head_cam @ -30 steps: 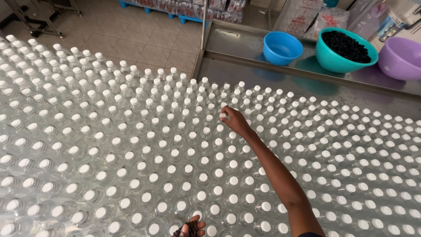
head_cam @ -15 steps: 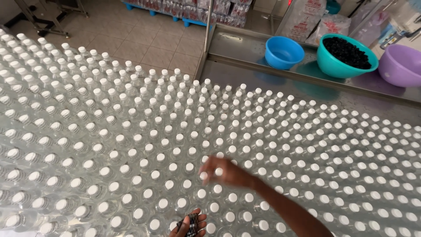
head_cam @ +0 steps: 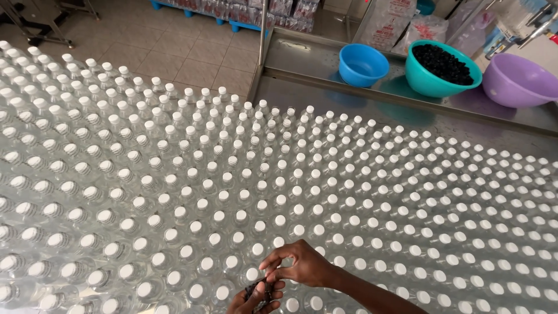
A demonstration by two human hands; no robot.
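A dense field of clear plastic bottles with white tops covers a metal table. My left hand sits at the bottom edge, cupped around a small heap of black caps. My right hand hovers right over it, fingertips pinched down into that heap. Whether a cap is between the fingers is hidden.
A steel shelf runs along the far side with a blue bowl, a teal bowl full of black caps and a purple bowl. Tiled floor lies beyond the bottles; sacks stand behind the shelf.
My right hand has drawn back from the bottles in the middle of the table down to my left hand at the near edge.
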